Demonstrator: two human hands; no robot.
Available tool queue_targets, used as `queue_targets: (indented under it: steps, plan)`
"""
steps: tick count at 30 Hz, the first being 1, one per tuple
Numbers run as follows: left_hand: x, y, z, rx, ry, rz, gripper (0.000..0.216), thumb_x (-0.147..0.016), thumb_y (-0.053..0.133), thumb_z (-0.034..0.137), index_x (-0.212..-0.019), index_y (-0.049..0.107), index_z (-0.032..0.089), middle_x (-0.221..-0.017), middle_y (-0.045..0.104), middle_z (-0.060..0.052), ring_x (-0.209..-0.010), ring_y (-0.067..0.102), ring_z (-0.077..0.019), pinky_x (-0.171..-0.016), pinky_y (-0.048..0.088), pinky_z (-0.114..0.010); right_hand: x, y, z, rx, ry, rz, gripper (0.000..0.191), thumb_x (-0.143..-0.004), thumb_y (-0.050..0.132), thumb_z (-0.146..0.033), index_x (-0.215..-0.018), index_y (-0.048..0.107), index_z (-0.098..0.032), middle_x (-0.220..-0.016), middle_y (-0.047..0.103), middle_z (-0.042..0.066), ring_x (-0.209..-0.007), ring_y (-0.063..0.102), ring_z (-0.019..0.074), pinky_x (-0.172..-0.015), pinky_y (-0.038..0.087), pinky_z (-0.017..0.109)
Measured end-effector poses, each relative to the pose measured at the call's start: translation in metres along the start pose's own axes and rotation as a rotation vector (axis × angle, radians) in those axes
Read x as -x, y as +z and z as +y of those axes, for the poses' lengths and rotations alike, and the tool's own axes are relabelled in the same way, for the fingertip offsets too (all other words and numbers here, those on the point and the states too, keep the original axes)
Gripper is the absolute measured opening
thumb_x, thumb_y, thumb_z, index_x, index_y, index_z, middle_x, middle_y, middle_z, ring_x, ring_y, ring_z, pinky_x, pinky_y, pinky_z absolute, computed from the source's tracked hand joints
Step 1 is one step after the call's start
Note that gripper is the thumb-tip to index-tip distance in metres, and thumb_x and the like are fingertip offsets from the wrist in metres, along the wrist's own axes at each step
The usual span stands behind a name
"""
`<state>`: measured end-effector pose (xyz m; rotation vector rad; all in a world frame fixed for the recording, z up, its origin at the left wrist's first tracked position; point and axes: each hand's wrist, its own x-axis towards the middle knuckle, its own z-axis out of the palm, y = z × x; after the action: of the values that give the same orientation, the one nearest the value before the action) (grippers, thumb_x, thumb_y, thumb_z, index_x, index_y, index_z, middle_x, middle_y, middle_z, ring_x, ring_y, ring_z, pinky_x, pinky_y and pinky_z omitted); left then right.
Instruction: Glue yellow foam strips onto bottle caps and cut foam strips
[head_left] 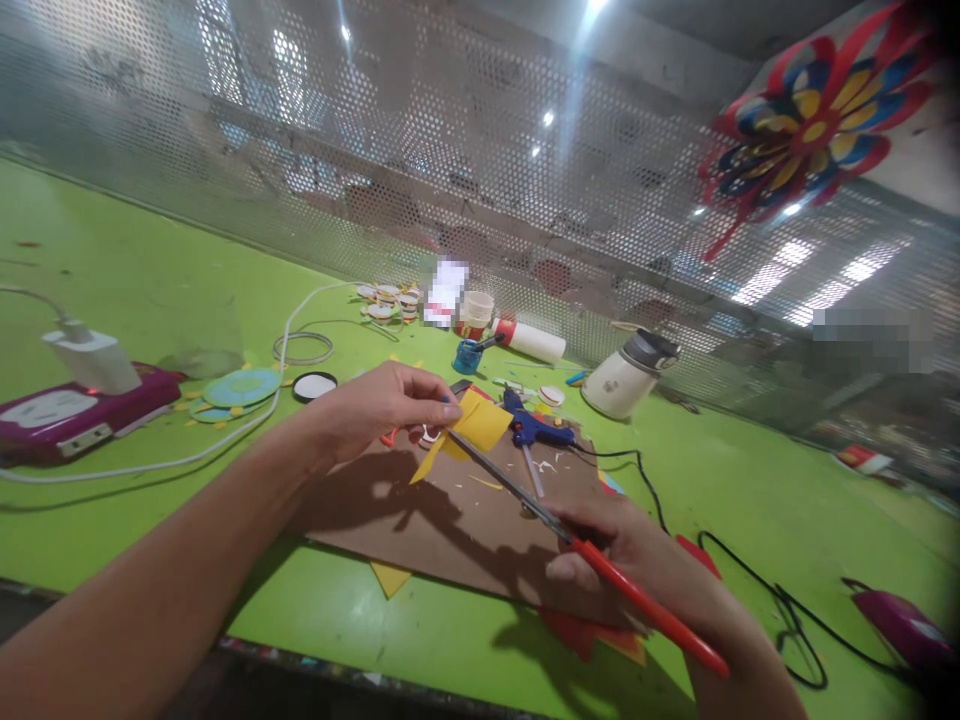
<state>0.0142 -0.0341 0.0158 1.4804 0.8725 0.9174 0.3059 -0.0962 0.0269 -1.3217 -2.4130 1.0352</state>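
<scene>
My left hand pinches a piece of yellow paper between thumb and fingers, held above a brown board. A narrow yellow strip hangs from the paper's lower left. My right hand grips red-handled scissors, whose blades point up and left, their tips at the paper's lower edge. The blades look nearly closed. Beyond the paper, a blue glue gun lies on the board among small white scraps.
A white cable crosses the left side beside a purple power strip. Light-blue paper discs, a black-rimmed lid, a blue jar, a white kettle-like container and a perforated screen stand around. A black cord runs right.
</scene>
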Motion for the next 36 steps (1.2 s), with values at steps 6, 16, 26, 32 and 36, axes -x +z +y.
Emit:
queue_targets:
  steps: [6, 16, 26, 32, 36]
  plan:
    - [0.0, 0.0, -0.001, 0.017, -0.057, 0.028, 0.026, -0.071, 0.078, 0.039, -0.072, 0.069, 0.015, -0.062, 0.061, 0.001, -0.053, 0.049, -0.0079, -0.051, 0.035, -0.021, -0.002, -0.001, -0.001, 0.01, 0.007, -0.006, 0.049, -0.084, 0.06, -0.056, -0.109, 0.073, -0.016, -0.068, 0.055, 0.001, -0.065, 0.045, 0.0157, -0.058, 0.04, 0.025]
    - [-0.001, -0.002, -0.001, 0.103, -0.125, 0.06, 0.027, -0.064, 0.081, 0.037, -0.07, 0.069, 0.014, -0.062, 0.062, -0.001, -0.053, 0.05, -0.0075, -0.05, 0.035, -0.018, -0.003, 0.003, -0.002, -0.002, -0.02, 0.081, 0.048, -0.083, 0.064, -0.053, -0.111, 0.076, -0.016, -0.073, 0.068, 0.003, -0.07, 0.058, 0.0184, -0.065, 0.049, 0.027]
    - [-0.002, -0.001, -0.001, 0.22, -0.136, 0.143, 0.024, -0.058, 0.085, 0.029, -0.067, 0.07, 0.013, -0.058, 0.062, -0.002, -0.048, 0.048, -0.0079, -0.047, 0.036, -0.021, -0.005, 0.002, -0.009, 0.014, -0.014, 0.067, 0.034, -0.086, 0.06, -0.048, -0.089, 0.077, -0.018, -0.065, 0.065, 0.003, -0.071, 0.061, 0.0206, -0.063, 0.05, 0.026]
    - [-0.002, 0.001, 0.004, 0.329, -0.048, 0.235, 0.026, -0.056, 0.088, 0.028, -0.066, 0.07, 0.012, -0.06, 0.064, -0.001, -0.057, 0.056, -0.0081, -0.054, 0.042, -0.019, -0.003, 0.008, -0.019, 0.018, -0.005, 0.147, 0.037, -0.087, 0.058, -0.051, -0.088, 0.074, -0.017, -0.067, 0.066, 0.004, -0.077, 0.062, 0.0222, -0.066, 0.051, 0.028]
    - [-0.001, 0.003, 0.006, 0.396, -0.005, 0.277, 0.024, -0.057, 0.087, 0.026, -0.068, 0.071, 0.011, -0.062, 0.066, -0.001, -0.059, 0.058, -0.0082, -0.057, 0.044, -0.019, -0.005, 0.012, -0.016, 0.01, -0.036, 0.196, 0.037, -0.087, 0.057, -0.052, -0.084, 0.074, -0.019, -0.066, 0.065, 0.005, -0.082, 0.063, 0.0246, -0.069, 0.052, 0.03]
